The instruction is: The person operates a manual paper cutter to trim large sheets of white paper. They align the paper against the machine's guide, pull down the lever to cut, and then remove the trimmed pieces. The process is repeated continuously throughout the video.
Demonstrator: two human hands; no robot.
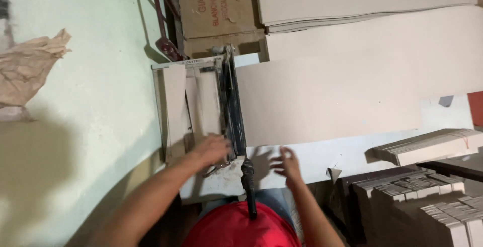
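Head view looks straight down on a paper cutter (201, 111), a flat, pale rectangular bed with a dark metal blade arm (234, 106) running along its right edge. Its black, rounded handle (249, 186) points back toward my red shirt (236, 229). Cut strips (201, 101) of smooth beige card lie lengthwise on the bed, side by side, left of the blade arm.

My left hand (211, 150) lies palm down on the near end of the strips, fingers flat and loosely spread, pressing rather than gripping. My right hand (286, 165) is open with fingers splayed, just right of the handle, over the near edge of a white sheet (312, 156); motion blur hides whether it touches the sheet.

A large, matte, beige board (342, 86) extends right from the blade arm. Beyond the cutter stands a brown corrugated carton (221, 10) with torn spots, and beside it a stack of pale sheets (362, 0).

At lower right, bundles (427, 196) of narrow cut strips are packed on edge, with another flat bundle (427, 146) above them. Crumpled brown paper (30, 71) hangs at the left against a pale green surface (100, 101).
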